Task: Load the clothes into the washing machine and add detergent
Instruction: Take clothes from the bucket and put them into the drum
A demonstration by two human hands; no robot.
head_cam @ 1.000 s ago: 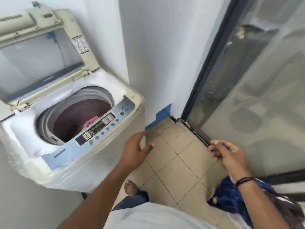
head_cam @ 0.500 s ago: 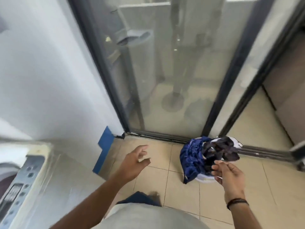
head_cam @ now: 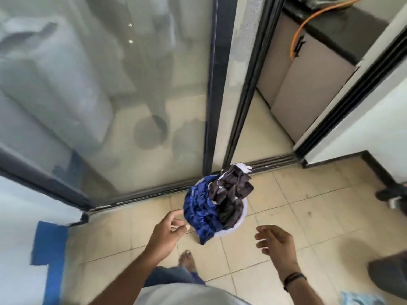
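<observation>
tape: blue tape [head_cam: 49, 243] low on the white wall, far left – not part of the job
door: glass door [head_cam: 105, 95] behind the pile, its track just beyond the tub
left hand: left hand [head_cam: 167, 233] reaching toward the pile, fingers loosely spread, thumb out, holding nothing; near the blue cloth, not touching
clothes: clothes [head_cam: 217, 203] heaped in a white tub [head_cam: 229, 231] on the tiled floor, blue cloth on the left side, dark brown on top
right hand: right hand [head_cam: 276, 242] open, fingers slightly bent, empty, just right of the tub
step: grab clothes – judged, both hands closing in
tip: come from both sides, scoop under the heap, pinch the trailing blue edge so nothing drags
washer: not in view
</observation>
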